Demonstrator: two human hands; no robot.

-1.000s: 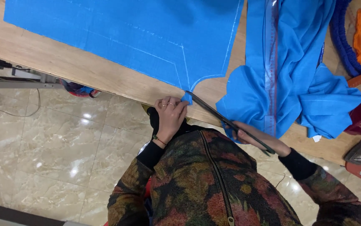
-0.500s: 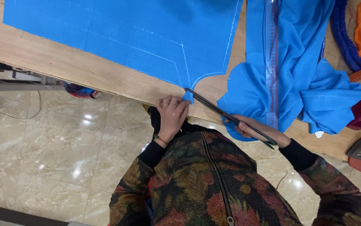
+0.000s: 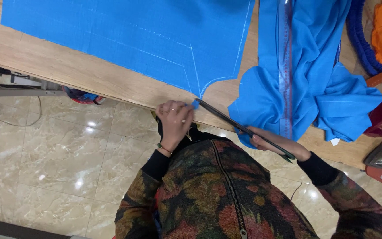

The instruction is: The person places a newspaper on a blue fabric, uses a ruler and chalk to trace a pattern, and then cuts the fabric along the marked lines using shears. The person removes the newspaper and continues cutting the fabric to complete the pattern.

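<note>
Seen from above, a person's right hand (image 3: 274, 142) is closed around the handles of long dark scissors (image 3: 244, 129), whose blade tips reach the lower corner of a flat blue fabric panel (image 3: 129, 40) marked with pale chalk lines. Just left of the blade tips, the left hand (image 3: 174, 124) pinches a small scrap of that blue cloth against the wooden table (image 3: 67, 73) edge. Beyond the scissor handles lies a crumpled blue fabric heap (image 3: 306, 88) with a clear ruler (image 3: 285, 66) on it.

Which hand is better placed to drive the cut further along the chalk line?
Right, probably. The right hand holds the scissors, whose tip meets the blue fabric at its corner. The left hand pinches that corner at the table edge, so it steadies.
</note>
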